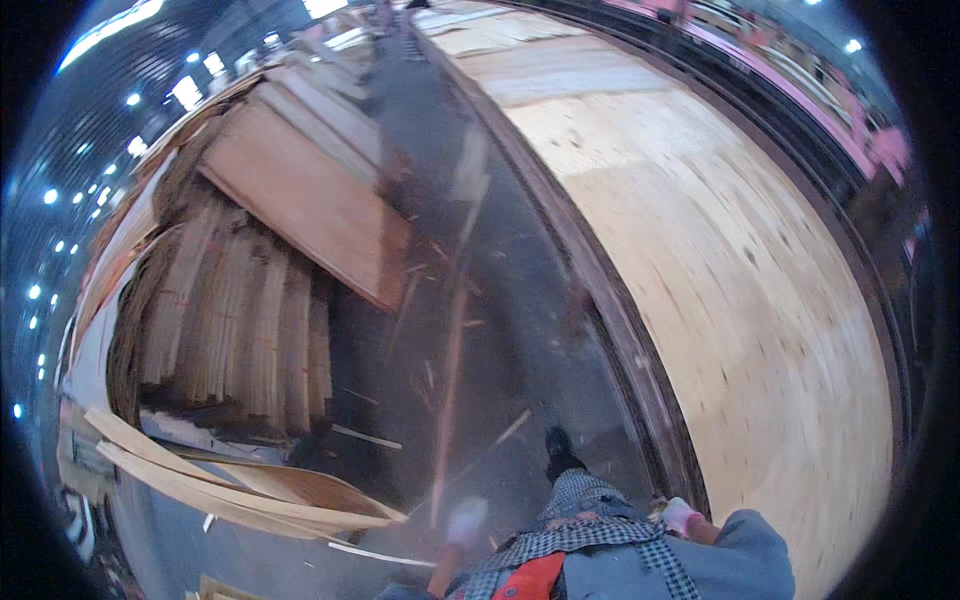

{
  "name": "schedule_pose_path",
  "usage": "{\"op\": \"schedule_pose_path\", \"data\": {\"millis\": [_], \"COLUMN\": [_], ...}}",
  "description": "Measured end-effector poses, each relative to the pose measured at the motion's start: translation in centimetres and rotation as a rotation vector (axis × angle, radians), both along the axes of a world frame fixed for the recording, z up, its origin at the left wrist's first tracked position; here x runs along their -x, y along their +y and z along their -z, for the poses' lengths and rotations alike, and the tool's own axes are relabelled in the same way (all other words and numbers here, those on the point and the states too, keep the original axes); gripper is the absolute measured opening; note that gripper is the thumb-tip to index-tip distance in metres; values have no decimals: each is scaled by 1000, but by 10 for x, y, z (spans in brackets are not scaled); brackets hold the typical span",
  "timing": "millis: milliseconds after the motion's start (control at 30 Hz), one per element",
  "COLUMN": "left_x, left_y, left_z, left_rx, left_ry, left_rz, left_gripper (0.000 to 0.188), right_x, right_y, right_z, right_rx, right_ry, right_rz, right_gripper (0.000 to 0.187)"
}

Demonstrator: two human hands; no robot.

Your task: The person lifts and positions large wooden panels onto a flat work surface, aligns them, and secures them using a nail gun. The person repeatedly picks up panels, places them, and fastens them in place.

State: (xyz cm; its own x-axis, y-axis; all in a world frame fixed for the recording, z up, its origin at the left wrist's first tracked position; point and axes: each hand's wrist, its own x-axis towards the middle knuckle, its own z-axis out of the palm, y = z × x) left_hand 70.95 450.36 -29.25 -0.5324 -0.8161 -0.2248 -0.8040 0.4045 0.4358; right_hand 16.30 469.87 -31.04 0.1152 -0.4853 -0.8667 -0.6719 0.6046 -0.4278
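Observation:
My left hand, in a white glove, hangs low over the dark floor, smeared by motion; its fingers cannot be made out. My right hand, in a white and pinkish glove, is beside the near edge of a long bench. Its fingers look curled, and a small brownish bit shows at them, too blurred to name. Pale wood veneer sheets with dark knots cover the bench at my right. I wear a checked apron over grey-blue clothes, and one dark shoe shows ahead.
At left stand tall stacks of veneer, with a reddish-brown panel leaning out toward the aisle. Curved loose veneer strips lie at the lower left. Wood slivers litter the aisle floor. Pink machinery runs beyond the bench.

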Motion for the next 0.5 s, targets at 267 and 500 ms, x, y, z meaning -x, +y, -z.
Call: {"op": "schedule_pose_path", "data": {"millis": [267, 500], "left_x": [-50, -73], "left_y": [-116, -295], "left_z": [-16, -22], "left_rx": [-778, -671], "left_ry": [-188, -76], "left_rz": [-1104, -1450], "left_gripper": [53, 64], "right_x": [11, -39], "right_y": [-488, -797], "right_z": [26, -51], "right_rx": [329, 551], "right_ry": [23, 33], "right_rz": [26, 59], "right_gripper": [20, 21]}}
